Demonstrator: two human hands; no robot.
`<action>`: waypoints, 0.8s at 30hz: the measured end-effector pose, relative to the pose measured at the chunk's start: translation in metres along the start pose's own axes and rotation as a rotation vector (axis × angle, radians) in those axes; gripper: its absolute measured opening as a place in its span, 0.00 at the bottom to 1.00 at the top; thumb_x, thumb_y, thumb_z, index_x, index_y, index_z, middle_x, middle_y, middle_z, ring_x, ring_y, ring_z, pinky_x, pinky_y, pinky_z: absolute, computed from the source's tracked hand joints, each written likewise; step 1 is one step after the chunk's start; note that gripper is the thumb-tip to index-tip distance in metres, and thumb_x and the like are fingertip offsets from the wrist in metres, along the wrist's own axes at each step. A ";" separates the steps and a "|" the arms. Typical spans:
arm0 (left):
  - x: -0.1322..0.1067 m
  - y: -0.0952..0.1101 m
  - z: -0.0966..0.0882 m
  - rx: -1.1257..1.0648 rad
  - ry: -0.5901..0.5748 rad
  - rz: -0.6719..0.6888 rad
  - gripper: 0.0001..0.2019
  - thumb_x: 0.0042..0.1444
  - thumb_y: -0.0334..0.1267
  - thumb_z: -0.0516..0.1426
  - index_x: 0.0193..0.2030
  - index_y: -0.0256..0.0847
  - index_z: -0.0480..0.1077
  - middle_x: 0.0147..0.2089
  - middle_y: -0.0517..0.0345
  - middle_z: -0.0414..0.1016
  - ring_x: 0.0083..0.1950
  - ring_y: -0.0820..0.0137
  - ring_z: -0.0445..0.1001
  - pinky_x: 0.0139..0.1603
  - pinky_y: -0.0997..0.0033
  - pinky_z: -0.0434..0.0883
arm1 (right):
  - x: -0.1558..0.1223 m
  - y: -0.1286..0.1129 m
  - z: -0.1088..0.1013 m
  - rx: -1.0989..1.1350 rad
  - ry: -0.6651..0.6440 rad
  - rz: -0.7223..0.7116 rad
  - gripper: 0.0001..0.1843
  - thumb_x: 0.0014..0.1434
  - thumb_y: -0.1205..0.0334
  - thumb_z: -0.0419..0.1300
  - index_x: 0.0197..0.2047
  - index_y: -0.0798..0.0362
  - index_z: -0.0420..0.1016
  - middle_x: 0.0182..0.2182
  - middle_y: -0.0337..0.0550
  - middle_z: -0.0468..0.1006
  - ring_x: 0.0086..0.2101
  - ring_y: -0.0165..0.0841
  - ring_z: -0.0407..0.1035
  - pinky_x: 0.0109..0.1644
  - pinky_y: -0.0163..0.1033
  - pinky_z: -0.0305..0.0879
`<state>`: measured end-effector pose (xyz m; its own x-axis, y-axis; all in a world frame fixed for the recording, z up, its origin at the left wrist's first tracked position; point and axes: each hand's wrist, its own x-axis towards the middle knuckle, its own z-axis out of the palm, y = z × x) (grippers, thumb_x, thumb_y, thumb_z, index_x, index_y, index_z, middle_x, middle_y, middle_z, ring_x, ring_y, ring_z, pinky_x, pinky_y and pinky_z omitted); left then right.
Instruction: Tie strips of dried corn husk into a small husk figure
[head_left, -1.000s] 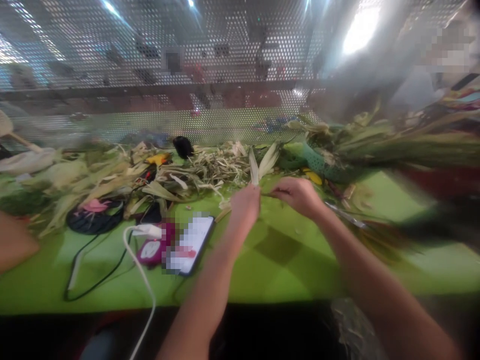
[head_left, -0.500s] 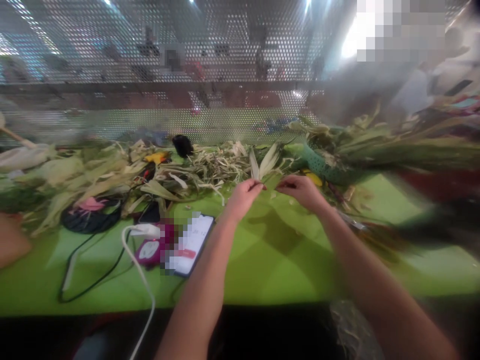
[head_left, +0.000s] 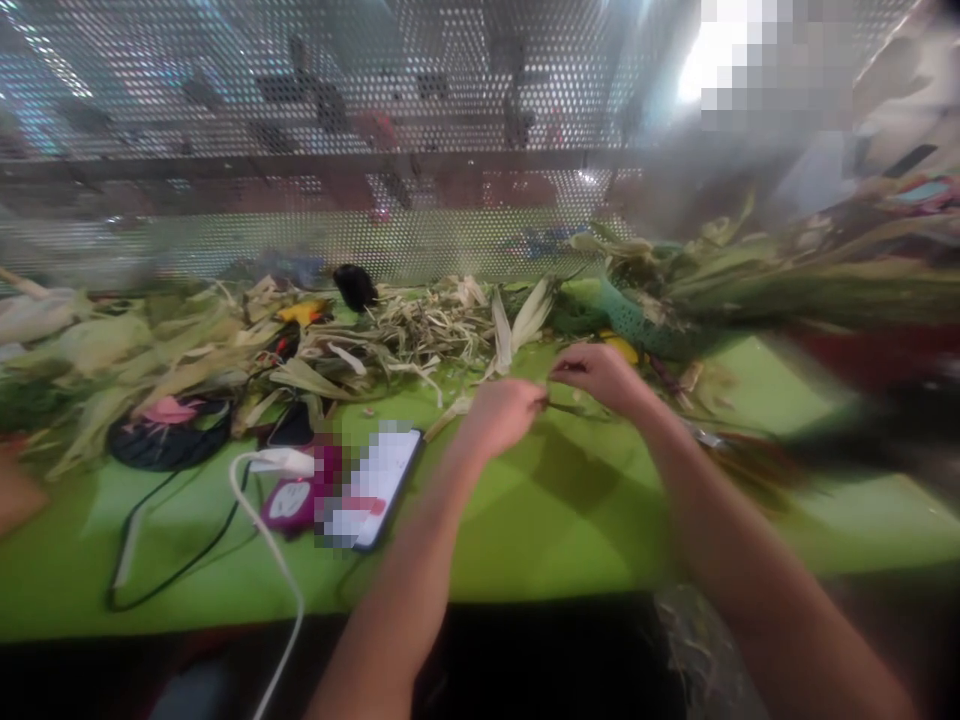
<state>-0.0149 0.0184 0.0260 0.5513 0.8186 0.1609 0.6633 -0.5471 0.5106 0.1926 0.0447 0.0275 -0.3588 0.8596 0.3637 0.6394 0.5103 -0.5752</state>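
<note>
My left hand point(head_left: 510, 415) is closed in a pinch low over the green table, knuckles up. A pale corn husk point(head_left: 448, 415) shows at its left side, and a thin dark green strip point(head_left: 574, 408) sticks out by its fingertips. Just right of it, my right hand point(head_left: 600, 378) has thumb and fingers pressed together; anything between them is too small to make out. The hands are close but apart. Behind them two pale husk leaves point(head_left: 517, 325) spread in a V, their lower end partly hidden by my left hand.
A heap of husk strips point(head_left: 431, 325) runs along a perforated metal screen point(head_left: 450, 130). On the left are a phone point(head_left: 375, 490), a purple device point(head_left: 296, 500), a white cable point(head_left: 277, 560) and a black pouch point(head_left: 169, 440). At right stands a green basket point(head_left: 637, 320) with long husks.
My left hand has come down and right, turning knuckles up; the V of husk leaves now stands behind it. The husk at its left side has come into view. My right hand has barely moved.
</note>
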 end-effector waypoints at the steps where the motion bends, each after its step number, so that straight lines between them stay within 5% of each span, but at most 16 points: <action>1: 0.000 -0.004 -0.001 -0.143 -0.004 0.023 0.10 0.61 0.38 0.54 0.38 0.44 0.78 0.39 0.53 0.80 0.38 0.65 0.75 0.40 0.69 0.65 | 0.001 0.005 0.000 0.069 -0.009 0.041 0.10 0.56 0.55 0.64 0.32 0.52 0.82 0.28 0.41 0.80 0.30 0.34 0.72 0.36 0.36 0.61; 6: 0.006 -0.021 -0.002 -0.699 0.256 -0.175 0.14 0.60 0.48 0.55 0.40 0.40 0.77 0.32 0.59 0.76 0.30 0.72 0.68 0.34 0.73 0.62 | 0.002 0.002 0.006 0.303 0.041 0.111 0.12 0.54 0.54 0.65 0.33 0.54 0.82 0.28 0.41 0.81 0.30 0.33 0.71 0.35 0.36 0.63; 9: 0.009 -0.023 0.000 -0.638 0.350 -0.323 0.14 0.59 0.45 0.55 0.37 0.38 0.76 0.29 0.59 0.74 0.28 0.73 0.66 0.32 0.73 0.60 | -0.002 -0.017 0.015 0.174 0.046 0.044 0.07 0.56 0.58 0.65 0.33 0.53 0.82 0.27 0.40 0.80 0.28 0.31 0.71 0.34 0.35 0.61; 12: 0.010 -0.017 0.003 -0.332 0.357 -0.386 0.11 0.59 0.40 0.54 0.36 0.39 0.76 0.31 0.56 0.76 0.32 0.69 0.71 0.34 0.72 0.61 | -0.005 -0.033 0.025 0.016 0.035 -0.056 0.06 0.58 0.64 0.63 0.34 0.52 0.83 0.29 0.41 0.81 0.30 0.31 0.72 0.35 0.34 0.61; 18: 0.003 -0.001 0.005 0.215 0.155 -0.255 0.14 0.62 0.35 0.49 0.40 0.42 0.77 0.39 0.47 0.79 0.41 0.61 0.77 0.42 0.67 0.65 | -0.005 -0.030 0.018 -0.099 0.037 -0.094 0.06 0.58 0.65 0.62 0.33 0.52 0.82 0.29 0.42 0.82 0.31 0.32 0.73 0.35 0.34 0.60; 21: 0.001 -0.002 0.000 0.066 -0.046 -0.091 0.12 0.61 0.37 0.52 0.39 0.43 0.78 0.39 0.50 0.80 0.41 0.62 0.77 0.44 0.67 0.66 | -0.002 -0.015 0.003 -0.010 -0.018 -0.011 0.07 0.56 0.59 0.65 0.31 0.52 0.82 0.27 0.41 0.80 0.29 0.32 0.72 0.34 0.35 0.60; 24: 0.001 -0.012 -0.006 -0.382 -0.102 0.004 0.11 0.60 0.43 0.56 0.40 0.43 0.78 0.41 0.56 0.81 0.40 0.67 0.75 0.44 0.69 0.67 | 0.001 -0.003 -0.003 0.252 -0.079 0.112 0.12 0.53 0.52 0.66 0.31 0.53 0.82 0.28 0.42 0.80 0.29 0.32 0.71 0.35 0.36 0.62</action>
<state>-0.0246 0.0268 0.0252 0.6135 0.7847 0.0887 0.4353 -0.4298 0.7911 0.1926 0.0435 0.0316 -0.3538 0.9052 0.2355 0.4922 0.3943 -0.7760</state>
